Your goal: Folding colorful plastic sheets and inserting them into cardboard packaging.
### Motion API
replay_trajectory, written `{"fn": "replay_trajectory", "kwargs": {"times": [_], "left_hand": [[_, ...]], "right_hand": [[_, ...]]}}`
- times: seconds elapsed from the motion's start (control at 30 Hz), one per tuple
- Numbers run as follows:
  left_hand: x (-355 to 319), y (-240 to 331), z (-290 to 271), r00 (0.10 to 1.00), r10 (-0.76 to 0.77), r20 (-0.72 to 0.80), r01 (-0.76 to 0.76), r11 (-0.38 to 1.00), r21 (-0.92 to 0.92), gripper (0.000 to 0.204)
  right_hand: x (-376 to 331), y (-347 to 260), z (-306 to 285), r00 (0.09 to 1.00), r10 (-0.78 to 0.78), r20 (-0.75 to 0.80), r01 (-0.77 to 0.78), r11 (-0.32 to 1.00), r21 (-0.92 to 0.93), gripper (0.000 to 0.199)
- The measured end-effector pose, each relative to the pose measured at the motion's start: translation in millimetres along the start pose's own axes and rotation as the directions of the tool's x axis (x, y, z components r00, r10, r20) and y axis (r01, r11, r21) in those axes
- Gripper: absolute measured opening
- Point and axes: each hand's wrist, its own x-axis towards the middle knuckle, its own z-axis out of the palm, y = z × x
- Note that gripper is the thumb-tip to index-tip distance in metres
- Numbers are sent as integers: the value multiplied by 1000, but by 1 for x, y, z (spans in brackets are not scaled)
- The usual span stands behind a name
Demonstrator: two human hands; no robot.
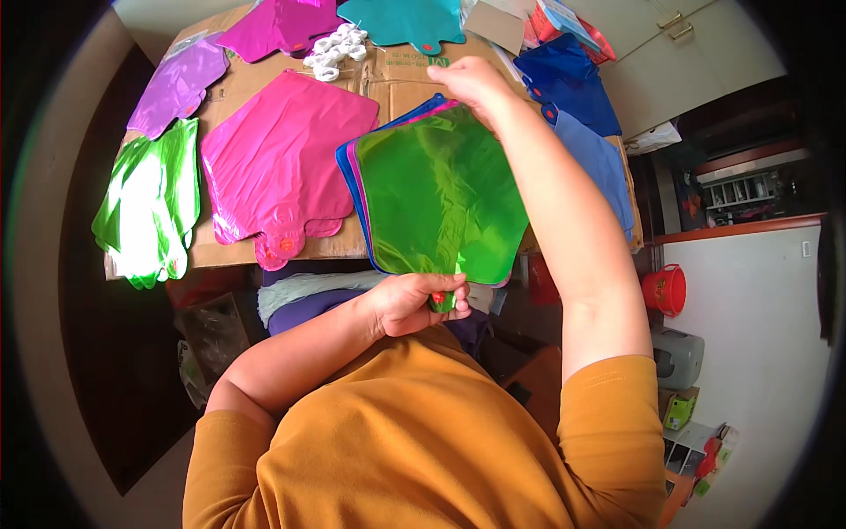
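My left hand (421, 302) is closed on the narrow tab at the near end of a stack of flat foil balloons. A shiny green foil balloon (441, 194) lies on top of the stack, with blue and pink foil edges (351, 181) showing under its left side. Beyond the stack's far right corner is my right hand (476, 84), its fingertips drawn together and pointing left. Whether anything thin is between those fingertips is too small to make out. A pile of flat pink foil balloons (286, 163) lies left of the stack, on the cardboard-covered table (225, 256).
Bright green (150, 203), purple (181, 84), magenta (282, 26) and teal foil balloons (405, 22) lie left and far. White cord bundles (335, 48) sit mid-table. Dark blue (573, 84) and light blue foil (595, 163) lie right; a red bucket (665, 289) is beyond.
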Motion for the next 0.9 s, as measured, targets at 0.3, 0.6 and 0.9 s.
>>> {"fn": "replay_trajectory", "kwargs": {"times": [0.3, 0.6, 0.9], "left_hand": [[-19, 14, 20, 983, -32, 179, 47, 995, -83, 30], [-17, 6, 4, 1000, -11, 26, 11, 1000, -12, 23], [7, -9, 18, 977, 61, -204, -53, 998, 44, 11]], "right_hand": [[-77, 34, -84, 729, 163, 665, -490, 803, 340, 67], [-68, 48, -60, 789, 177, 588, -348, 918, 192, 17], [-30, 4, -4, 977, 190, 96, -194, 981, 28, 77]]}}
